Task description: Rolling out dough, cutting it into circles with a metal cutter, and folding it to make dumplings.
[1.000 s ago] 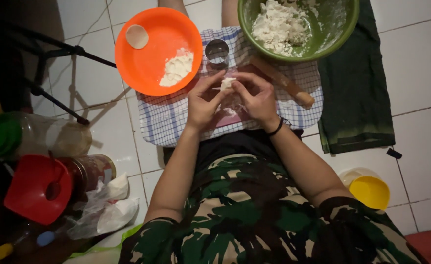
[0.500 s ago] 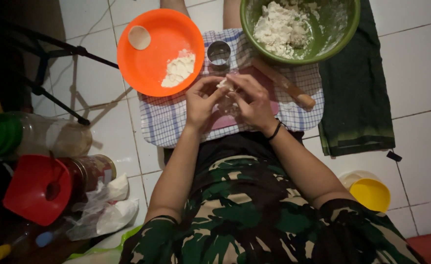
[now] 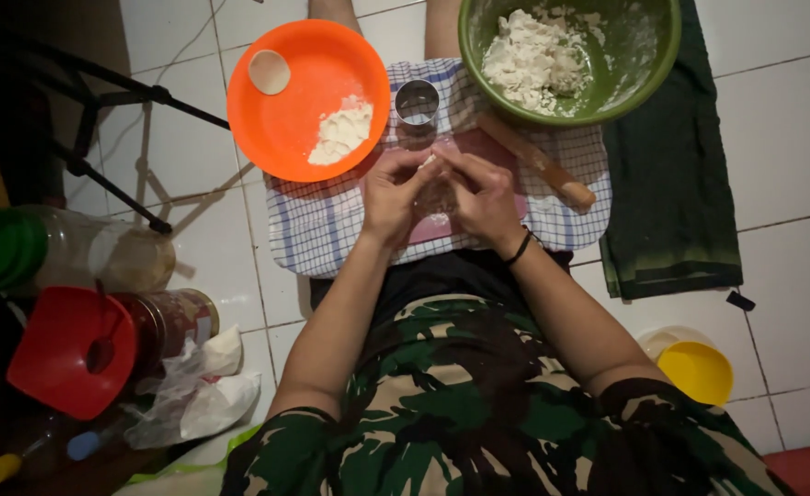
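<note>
Two hands meet over the middle of the checked cloth (image 3: 331, 230), seen from the head camera. The left hand (image 3: 391, 197) and right hand (image 3: 486, 197) pinch one small pale piece of dough (image 3: 430, 163) between their fingertips, both closed on it, neither nearer than the other. The dough sits just ahead of the knuckles, near the cloth's far edge, right beside the metal cup (image 3: 417, 101). The rolling pin (image 3: 535, 161) lies slantwise toward the cloth's right edge.

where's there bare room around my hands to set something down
Bare tile lies right of the dark green cloth, above the yellow lid. The checked cloth is bare below the orange plate. It is crowded around the jars.
</note>
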